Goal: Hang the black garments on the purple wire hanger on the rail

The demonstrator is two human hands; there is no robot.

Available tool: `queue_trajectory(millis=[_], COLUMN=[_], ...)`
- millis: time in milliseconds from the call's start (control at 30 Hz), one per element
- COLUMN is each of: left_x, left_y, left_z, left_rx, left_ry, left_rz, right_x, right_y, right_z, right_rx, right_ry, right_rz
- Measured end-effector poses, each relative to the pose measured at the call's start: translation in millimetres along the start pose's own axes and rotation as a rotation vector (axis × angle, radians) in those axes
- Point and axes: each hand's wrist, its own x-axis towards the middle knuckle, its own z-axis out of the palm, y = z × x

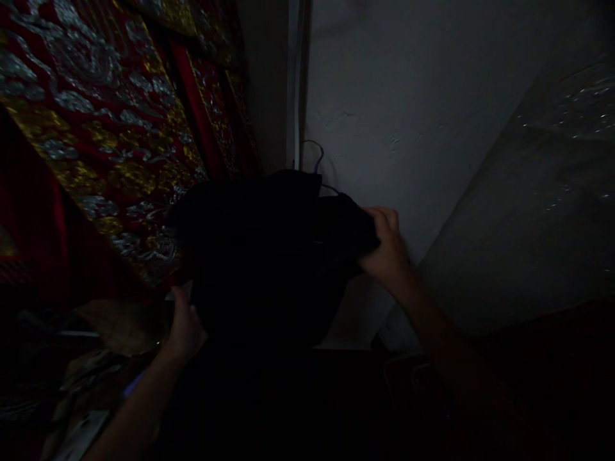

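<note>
A black garment [269, 256] hangs in front of me in a dim corner, its top near a thin hook or wire [314, 157] by the wall. My right hand [387, 246] is closed on the garment's upper right edge. My left hand [185, 330] grips its lower left side, fingers wrapped into the cloth. The garment's lower part fades into darkness.
Red cloth with gold and silver embroidery [110, 128] hangs at the left. A pale wall [408, 96] stands behind, a grey plastic-covered surface [538, 211] slopes at the right. Papers and clutter [91, 358] lie low on the left.
</note>
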Motion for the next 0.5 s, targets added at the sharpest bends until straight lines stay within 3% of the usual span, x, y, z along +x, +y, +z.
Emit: queue_trajectory(millis=[67, 100, 200, 300, 367, 433, 500], left_x=[-5.7, -9.0, -21.7, -38.6, -51.6, -65.4, -79.3], left_y=[-5.8, -8.2, -16.8, -30.1, -39.1, -45.4, -48.3], left_z=[-2.5, -2.3, 0.7, 5.8, 11.5, 19.6, 28.6], left_rx=[-0.093, -0.07, -0.017, -0.094, -0.149, -0.202, -0.247], left_ry=[0.161, 0.181, 0.129, 0.176, 0.229, 0.243, 0.255], left_rz=[-0.115, -0.138, -0.168, -0.271, -0.353, -0.405, -0.429], right_x=[7.4, 7.0, -9.5, -46.8, -82.0, -121.5, -157.9], right_y=[-8.6, -13.8, -30.5, -47.7, -60.5, -73.9, -86.4], right_z=[0.0, -1.2, -9.5, -10.9, 2.1, 26.6, 55.1], right_rx=[-0.018, -0.014, 0.009, 0.139, 0.348, 0.537, 0.673], right_ry=[-0.036, -0.05, -0.055, 0.001, 0.102, 0.222, 0.114], right_rz=[-0.028, -0.049, -0.121, -0.112, 0.03, 0.349, 0.746])
